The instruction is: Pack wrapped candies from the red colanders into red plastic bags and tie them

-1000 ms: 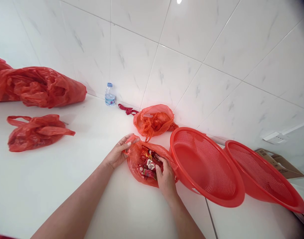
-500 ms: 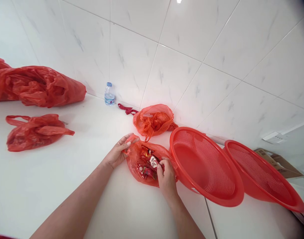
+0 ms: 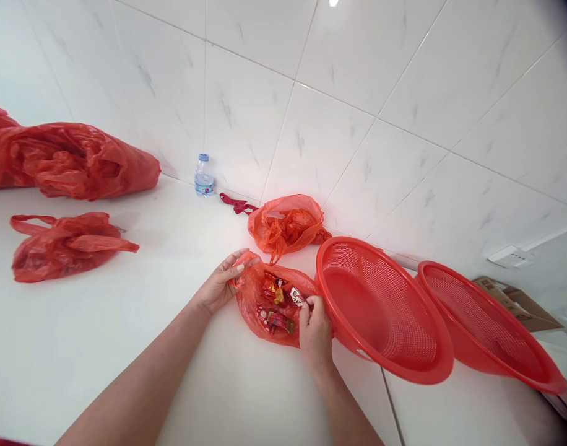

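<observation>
A thin red plastic bag [image 3: 252,313] lies open on the white table, with several wrapped candies [image 3: 278,319] in red and gold inside it. My left hand [image 3: 223,282] pinches the bag's left rim, thumb against fingers. Over the right side of the bag, my right hand [image 3: 315,328] is closed on a red-wrapped candy [image 3: 297,297] with a white label and dark lettering. Part of that candy is hidden by the fingers. Just to the right of my right hand is the rim of a red perforated plastic basket [image 3: 385,365].
A second red basket [image 3: 492,322] stands further right, near a cardboard box [image 3: 520,303]. Behind the bag sit another red bag [image 3: 288,226], a dark red ribbon [image 3: 237,203] and a water bottle [image 3: 203,176]. Red bags [image 3: 70,248] and a large red bundle [image 3: 88,161] lie left.
My right hand has shifted slightly to the right with the labelled candy, uncovering more of the candies in the bag. My left hand stays on the bag's rim.
</observation>
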`<state>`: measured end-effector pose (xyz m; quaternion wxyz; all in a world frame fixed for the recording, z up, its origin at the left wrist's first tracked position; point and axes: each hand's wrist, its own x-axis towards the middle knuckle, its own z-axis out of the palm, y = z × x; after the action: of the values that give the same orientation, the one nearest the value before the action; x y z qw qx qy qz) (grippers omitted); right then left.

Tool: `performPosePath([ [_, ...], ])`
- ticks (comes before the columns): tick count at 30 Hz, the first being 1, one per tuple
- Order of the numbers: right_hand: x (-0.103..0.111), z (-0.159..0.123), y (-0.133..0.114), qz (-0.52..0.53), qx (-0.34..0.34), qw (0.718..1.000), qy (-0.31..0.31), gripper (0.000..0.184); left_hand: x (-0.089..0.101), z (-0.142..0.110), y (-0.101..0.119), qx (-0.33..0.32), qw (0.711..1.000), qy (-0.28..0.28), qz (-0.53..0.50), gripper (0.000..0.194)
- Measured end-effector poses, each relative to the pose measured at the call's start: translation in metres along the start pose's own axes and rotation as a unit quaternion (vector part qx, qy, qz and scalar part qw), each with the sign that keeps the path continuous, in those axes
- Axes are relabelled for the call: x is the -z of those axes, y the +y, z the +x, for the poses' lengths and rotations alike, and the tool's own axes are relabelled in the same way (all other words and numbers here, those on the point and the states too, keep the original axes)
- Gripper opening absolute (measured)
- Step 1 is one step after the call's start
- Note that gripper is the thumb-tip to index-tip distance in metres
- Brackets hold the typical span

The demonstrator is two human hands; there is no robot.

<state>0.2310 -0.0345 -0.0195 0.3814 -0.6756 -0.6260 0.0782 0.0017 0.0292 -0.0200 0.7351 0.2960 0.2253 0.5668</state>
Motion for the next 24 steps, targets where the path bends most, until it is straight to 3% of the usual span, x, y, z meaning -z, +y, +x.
performPosePath([
  [9,-0.0014,0.0,0.0019,0.001,-0.01,1.0,-0.007,0.025,-0.0025,-0.0007,0.0006,0.0,1.0,0.002,0.004,0.048],
  [24,-0.0047,0.0082,0.0052,0.018,0.037,0.999,0.026,0.029,-0.0024,-0.0001,-0.0007,0.004,1.0,0.003,0.0,0.047],
])
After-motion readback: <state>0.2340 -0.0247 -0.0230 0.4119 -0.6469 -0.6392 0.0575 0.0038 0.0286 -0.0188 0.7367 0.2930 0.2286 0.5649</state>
